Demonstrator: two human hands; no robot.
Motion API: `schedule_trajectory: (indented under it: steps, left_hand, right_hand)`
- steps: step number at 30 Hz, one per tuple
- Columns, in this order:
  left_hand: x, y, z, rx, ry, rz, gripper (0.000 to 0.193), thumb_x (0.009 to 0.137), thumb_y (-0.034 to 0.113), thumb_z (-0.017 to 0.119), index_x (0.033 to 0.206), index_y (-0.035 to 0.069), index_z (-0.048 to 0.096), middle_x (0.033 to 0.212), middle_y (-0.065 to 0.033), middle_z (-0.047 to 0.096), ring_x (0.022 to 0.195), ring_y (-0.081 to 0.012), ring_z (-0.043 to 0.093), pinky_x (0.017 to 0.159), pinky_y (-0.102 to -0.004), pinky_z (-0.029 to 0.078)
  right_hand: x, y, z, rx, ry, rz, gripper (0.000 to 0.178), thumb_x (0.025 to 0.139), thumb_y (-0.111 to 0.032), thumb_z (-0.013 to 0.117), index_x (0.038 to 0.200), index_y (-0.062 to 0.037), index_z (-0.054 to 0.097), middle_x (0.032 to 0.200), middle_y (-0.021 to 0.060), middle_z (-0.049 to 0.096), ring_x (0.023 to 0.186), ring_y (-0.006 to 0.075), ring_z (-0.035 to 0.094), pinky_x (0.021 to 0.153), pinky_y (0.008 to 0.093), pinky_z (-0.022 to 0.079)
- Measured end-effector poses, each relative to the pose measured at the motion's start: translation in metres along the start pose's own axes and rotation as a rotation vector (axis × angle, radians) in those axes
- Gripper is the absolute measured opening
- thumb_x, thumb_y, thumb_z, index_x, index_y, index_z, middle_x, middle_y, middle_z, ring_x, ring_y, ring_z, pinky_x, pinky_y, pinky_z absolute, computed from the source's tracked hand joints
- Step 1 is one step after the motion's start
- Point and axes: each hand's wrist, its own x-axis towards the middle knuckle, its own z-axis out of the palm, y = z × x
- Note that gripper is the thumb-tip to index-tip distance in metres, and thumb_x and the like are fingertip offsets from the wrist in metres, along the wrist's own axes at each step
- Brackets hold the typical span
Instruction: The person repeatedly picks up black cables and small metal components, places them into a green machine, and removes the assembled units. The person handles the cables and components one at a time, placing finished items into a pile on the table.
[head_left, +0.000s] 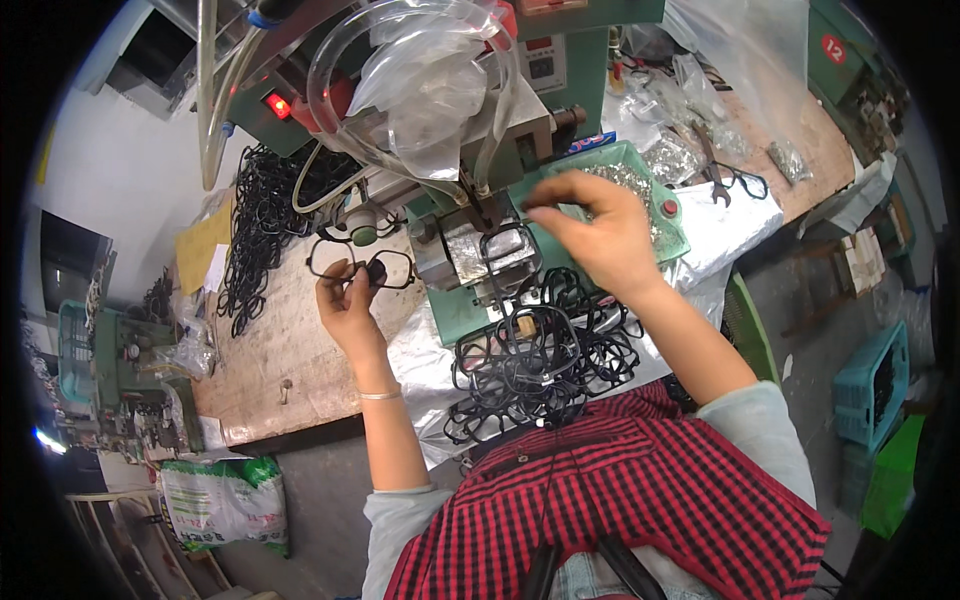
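Head view: we're holding a black eyeglass frame in the left hand, fingers pinching it at the bridge, just left of the green machine. Our right hand is hovering over the machine's fixture, fingertips pinched; can't tell on what. A pile of black frames is lying near our red checked shirt, a green tray behind the hand.

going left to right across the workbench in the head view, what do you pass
Pile of black frames at the back left → left hand holding a black eyeglass frame → green machine → right hand → green tray → pliers
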Motion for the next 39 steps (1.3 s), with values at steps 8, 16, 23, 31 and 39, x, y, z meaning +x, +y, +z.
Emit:
schedule_trajectory:
  steps: [8, 16, 23, 31, 39]
  left_hand:
    - [-0.019, 0.137, 0.053, -0.285, -0.396, 0.545, 0.024, 0.097, 0.001, 0.056, 0.122, 0.002, 0.058, 0.116, -0.0212, 0.066, 0.101, -0.0253, 0.069, 0.081, -0.0352, 0.060]
    - [0.000, 0.135, 0.078, -0.186, -0.290, 0.481, 0.018, 0.097, -0.001, 0.058, 0.115, -0.004, 0.059, 0.109, -0.0199, 0.069, 0.099, -0.0244, 0.069, 0.084, -0.0361, 0.062]
    - [-0.014, 0.139, 0.075, -0.051, -0.127, 0.486, 0.018, 0.096, -0.001, 0.058, 0.114, -0.004, 0.057, 0.105, -0.0166, 0.067, 0.086, -0.0191, 0.068, 0.077, -0.0330, 0.059]
    - [-0.078, 0.129, 0.087, -0.202, -0.736, -0.797, 0.024, 0.101, 0.023, 0.056, 0.107, -0.001, 0.057, 0.080, -0.0078, 0.062, 0.055, -0.0137, 0.060, 0.050, -0.0227, 0.047]
    - [-0.083, 0.120, 0.096, -0.302, -0.614, -0.898, 0.027, 0.100, 0.029, 0.060, 0.100, 0.002, 0.061, 0.063, -0.0062, 0.063, 0.058, -0.0116, 0.061, 0.057, -0.0221, 0.047]
  right_hand:
    - [-0.001, 0.004, 0.045, 0.352, 0.100, 0.046, 0.022, 0.084, -0.002, 0.070, 0.104, 0.0017, 0.062, 0.095, 0.0075, 0.071, 0.090, 0.0131, 0.069, 0.082, 0.0273, 0.053]
    - [-0.006, 0.004, 0.054, 0.532, 0.067, 0.054, 0.035, 0.087, 0.000, 0.068, 0.118, 0.0046, 0.053, 0.096, 0.0099, 0.070, 0.094, 0.0135, 0.068, 0.083, 0.0266, 0.053]
    - [-0.011, -0.020, 0.043, 0.320, -0.027, 0.158, 0.050, 0.091, 0.003, 0.060, 0.137, 0.0068, 0.041, 0.117, 0.0140, 0.065, 0.112, 0.0174, 0.062, 0.099, 0.0327, 0.047]
    - [-0.036, 0.090, -0.043, -1.011, 0.213, -0.126, 0.018, 0.077, -0.011, 0.073, 0.094, -0.0060, 0.070, 0.122, 0.0159, 0.065, 0.125, 0.0387, 0.054, 0.102, 0.0460, 0.046]
    - [-0.019, 0.097, -0.039, -0.772, 0.246, -0.026, 0.011, 0.079, -0.011, 0.072, 0.086, -0.0032, 0.070, 0.107, 0.0138, 0.068, 0.103, 0.0354, 0.063, 0.091, 0.0440, 0.048]
